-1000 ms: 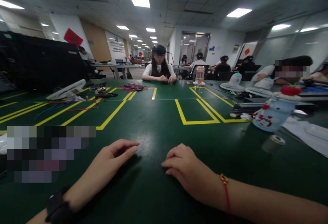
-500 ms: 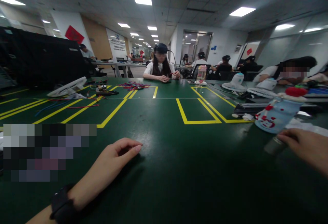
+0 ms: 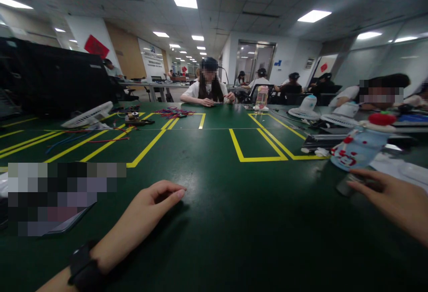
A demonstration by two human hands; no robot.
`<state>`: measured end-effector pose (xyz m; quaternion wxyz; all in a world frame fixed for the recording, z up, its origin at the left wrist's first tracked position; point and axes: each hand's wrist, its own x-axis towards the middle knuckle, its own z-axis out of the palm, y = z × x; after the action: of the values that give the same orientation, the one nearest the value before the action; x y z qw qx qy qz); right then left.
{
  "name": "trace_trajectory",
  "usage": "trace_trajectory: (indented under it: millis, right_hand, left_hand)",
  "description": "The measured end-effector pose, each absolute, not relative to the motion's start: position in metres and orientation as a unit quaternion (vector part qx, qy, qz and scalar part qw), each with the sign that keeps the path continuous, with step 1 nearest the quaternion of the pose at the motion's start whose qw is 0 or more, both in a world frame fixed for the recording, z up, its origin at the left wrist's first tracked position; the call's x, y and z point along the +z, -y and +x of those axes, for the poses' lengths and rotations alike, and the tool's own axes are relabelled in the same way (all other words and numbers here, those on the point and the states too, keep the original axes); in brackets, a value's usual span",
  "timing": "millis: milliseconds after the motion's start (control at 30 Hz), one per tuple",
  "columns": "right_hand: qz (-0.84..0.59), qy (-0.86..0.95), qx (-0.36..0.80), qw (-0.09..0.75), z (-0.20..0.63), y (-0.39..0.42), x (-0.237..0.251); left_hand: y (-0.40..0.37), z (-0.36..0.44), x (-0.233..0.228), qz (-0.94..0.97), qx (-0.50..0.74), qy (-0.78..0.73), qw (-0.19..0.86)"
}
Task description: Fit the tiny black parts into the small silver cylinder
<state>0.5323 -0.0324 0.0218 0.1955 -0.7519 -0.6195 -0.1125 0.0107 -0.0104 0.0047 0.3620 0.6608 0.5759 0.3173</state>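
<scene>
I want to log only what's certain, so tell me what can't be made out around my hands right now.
Head view only:
- Small dark cylinder at the right hand: blurred and partly behind the fingers; whether it is gripped is unclear.
- Right wrist: cut off by the right edge.
- Flat device beside the left hand: mostly hidden by a pixelated patch.
- Pale blue bottle: its red print is too blurred to read.

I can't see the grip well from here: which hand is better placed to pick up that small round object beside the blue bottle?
Right. The right hand has its fingers around the small round object by the blue bottle. The left hand rests flat on the green table, far across from it.
</scene>
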Motion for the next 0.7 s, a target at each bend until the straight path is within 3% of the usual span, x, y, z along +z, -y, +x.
trace_trajectory:
  millis: [133, 333, 567, 700]
  right_hand:
    - [-0.623, 0.731, -0.05, 0.272, 0.425, 0.035, 0.027]
    - [-0.403, 0.86, 0.15, 0.273, 0.285, 0.038, 0.025]
    - [-0.424, 0.815, 0.245, 0.31, 0.281, 0.04, -0.003]
    - [-0.451, 0.793, 0.274, 0.306, 0.28, 0.036, -0.015]
  left_hand:
    - [0.014, 0.014, 0.009, 0.665, 0.302, -0.583, 0.356]
    - [0.015, 0.013, 0.006, 0.689, 0.292, -0.581, 0.321]
    - [0.024, 0.042, 0.011, 0.752, 0.329, -0.522, 0.232]
    - [0.029, 0.08, 0.028, 0.801, 0.334, -0.435, 0.24]
